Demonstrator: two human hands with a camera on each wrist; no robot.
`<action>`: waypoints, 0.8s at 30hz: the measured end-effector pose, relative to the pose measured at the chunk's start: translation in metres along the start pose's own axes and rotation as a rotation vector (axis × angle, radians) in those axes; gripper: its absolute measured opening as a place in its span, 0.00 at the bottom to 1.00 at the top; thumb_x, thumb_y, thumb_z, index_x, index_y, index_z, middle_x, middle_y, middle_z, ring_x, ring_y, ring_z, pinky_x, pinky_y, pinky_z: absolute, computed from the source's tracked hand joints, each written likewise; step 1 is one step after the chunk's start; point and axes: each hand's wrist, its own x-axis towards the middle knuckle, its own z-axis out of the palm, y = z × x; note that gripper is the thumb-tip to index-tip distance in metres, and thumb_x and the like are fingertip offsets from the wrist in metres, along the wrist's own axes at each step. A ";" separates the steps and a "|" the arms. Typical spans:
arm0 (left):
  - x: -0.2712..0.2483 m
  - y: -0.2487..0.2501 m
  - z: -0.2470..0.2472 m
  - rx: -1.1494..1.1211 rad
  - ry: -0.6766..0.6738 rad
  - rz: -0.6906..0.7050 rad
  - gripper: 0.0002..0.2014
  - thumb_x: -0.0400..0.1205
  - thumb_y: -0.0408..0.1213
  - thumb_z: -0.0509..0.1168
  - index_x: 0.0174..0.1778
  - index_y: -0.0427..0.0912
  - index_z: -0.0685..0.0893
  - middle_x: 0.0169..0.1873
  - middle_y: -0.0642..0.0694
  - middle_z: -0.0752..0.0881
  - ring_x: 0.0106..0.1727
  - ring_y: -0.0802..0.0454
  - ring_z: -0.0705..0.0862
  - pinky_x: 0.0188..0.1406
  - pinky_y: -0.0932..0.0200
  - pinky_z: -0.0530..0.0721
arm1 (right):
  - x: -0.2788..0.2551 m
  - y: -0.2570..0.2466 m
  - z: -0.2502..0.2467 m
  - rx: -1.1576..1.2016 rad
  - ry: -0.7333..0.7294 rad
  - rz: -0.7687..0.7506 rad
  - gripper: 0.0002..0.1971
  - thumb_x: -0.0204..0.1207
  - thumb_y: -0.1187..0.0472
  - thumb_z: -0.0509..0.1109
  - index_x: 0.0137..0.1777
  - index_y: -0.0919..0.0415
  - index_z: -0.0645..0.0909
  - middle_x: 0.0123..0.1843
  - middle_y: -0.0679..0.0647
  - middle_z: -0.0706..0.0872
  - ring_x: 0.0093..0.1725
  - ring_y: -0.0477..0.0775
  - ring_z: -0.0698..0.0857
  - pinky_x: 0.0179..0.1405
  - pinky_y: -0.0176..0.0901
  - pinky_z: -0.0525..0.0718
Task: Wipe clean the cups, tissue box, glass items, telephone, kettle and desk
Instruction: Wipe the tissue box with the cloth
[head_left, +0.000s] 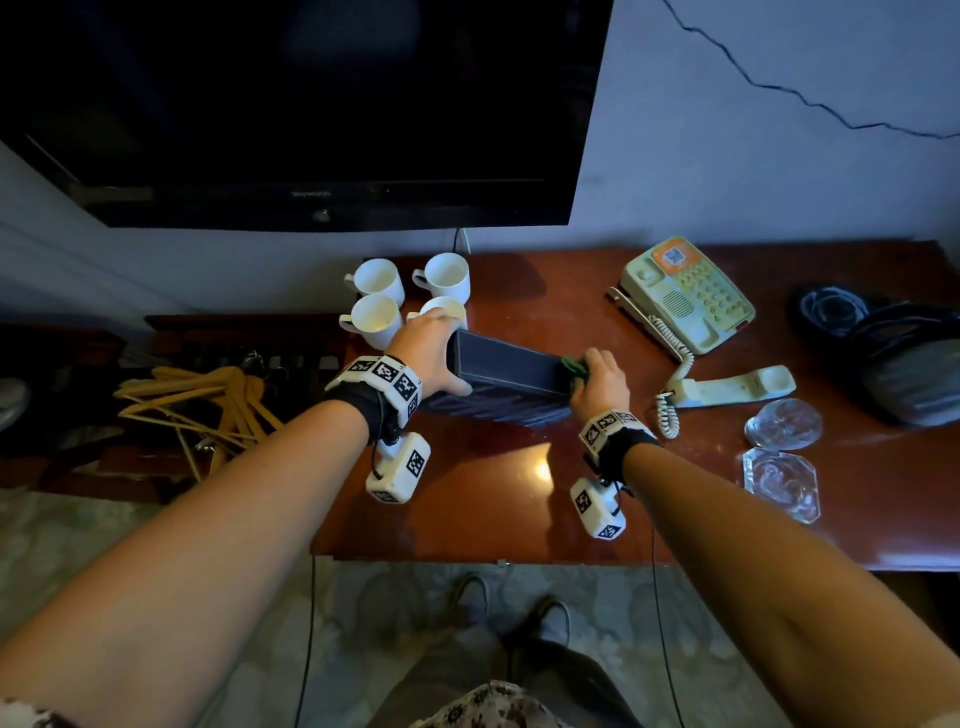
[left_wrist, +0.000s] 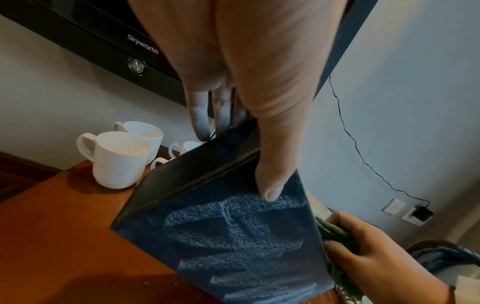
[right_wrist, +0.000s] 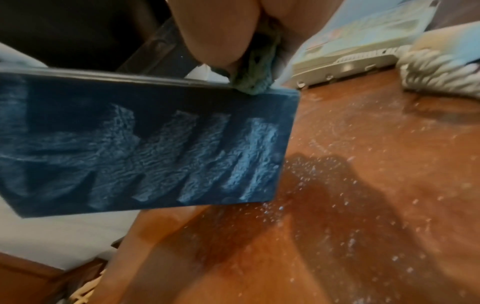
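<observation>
A dark blue tissue box (head_left: 506, 364) with a dusty embossed side (left_wrist: 233, 236) (right_wrist: 145, 152) stands tilted on the brown desk (head_left: 493, 499). My left hand (head_left: 434, 353) grips its left end, thumb on the near face, fingers (left_wrist: 197, 115) over the far edge. My right hand (head_left: 597, 382) holds a green cloth (head_left: 574, 366) (right_wrist: 255, 67) against the box's right end. Several white cups (head_left: 376, 299) (left_wrist: 116, 158) stand behind the left hand. The pale telephone (head_left: 685, 293), its handset (head_left: 732, 387) off the hook, lies to the right.
Two glass items (head_left: 782, 431) lie at the desk's right front, a dark round object (head_left: 904, 358) beyond them. A black television (head_left: 311, 114) hangs above. Wooden hangers (head_left: 197, 405) lie on a low shelf at the left. White specks of dust (right_wrist: 337, 205) cover the desk.
</observation>
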 end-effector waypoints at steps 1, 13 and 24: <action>0.001 0.003 0.000 0.012 -0.004 0.004 0.39 0.63 0.51 0.85 0.66 0.40 0.80 0.61 0.44 0.80 0.60 0.44 0.80 0.56 0.49 0.80 | 0.002 0.002 -0.002 -0.013 -0.012 0.014 0.10 0.75 0.71 0.64 0.56 0.65 0.76 0.59 0.62 0.79 0.55 0.69 0.78 0.47 0.53 0.74; 0.012 0.021 -0.004 0.083 -0.007 0.005 0.37 0.61 0.49 0.85 0.62 0.41 0.79 0.58 0.44 0.81 0.58 0.40 0.81 0.58 0.41 0.81 | -0.007 -0.073 0.001 0.318 0.092 -0.330 0.07 0.73 0.68 0.71 0.50 0.65 0.82 0.49 0.57 0.80 0.46 0.52 0.76 0.46 0.40 0.71; 0.023 0.029 -0.002 0.098 -0.023 0.026 0.41 0.60 0.52 0.85 0.67 0.44 0.79 0.60 0.47 0.81 0.60 0.44 0.81 0.59 0.39 0.83 | 0.018 0.055 0.005 0.015 0.040 0.195 0.10 0.75 0.72 0.64 0.55 0.67 0.79 0.57 0.65 0.79 0.53 0.71 0.81 0.49 0.55 0.77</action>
